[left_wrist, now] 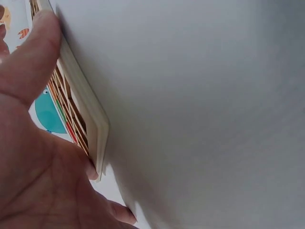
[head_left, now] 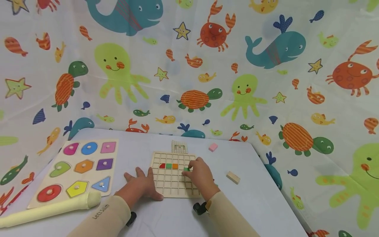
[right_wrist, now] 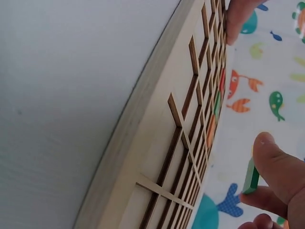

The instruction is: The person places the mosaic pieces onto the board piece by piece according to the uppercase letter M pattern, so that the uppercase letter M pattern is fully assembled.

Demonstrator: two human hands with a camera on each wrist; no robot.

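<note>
My right hand (head_left: 204,176) pinches a small green tile (right_wrist: 251,176) between thumb and fingertip, over the right side of a wooden grid board (head_left: 170,192). In the board's upper rows lie a red piece (head_left: 162,166) with a rounded corner, a green square (head_left: 168,166) and an orange square (head_left: 175,166), side by side. Spread out at the board's left edge, my left hand (head_left: 142,185) touches its frame with the fingers and thumb. The left wrist view shows the thumb along the board's side.
Behind the board lies a small gridded card (head_left: 179,147). To the right are a pink block (head_left: 213,147) and a plain wooden block (head_left: 233,177). A shape puzzle board (head_left: 66,176) with knobbed pieces and a pale yellow tube (head_left: 50,210) lie at left. A sea-animal curtain (head_left: 165,75) hangs behind.
</note>
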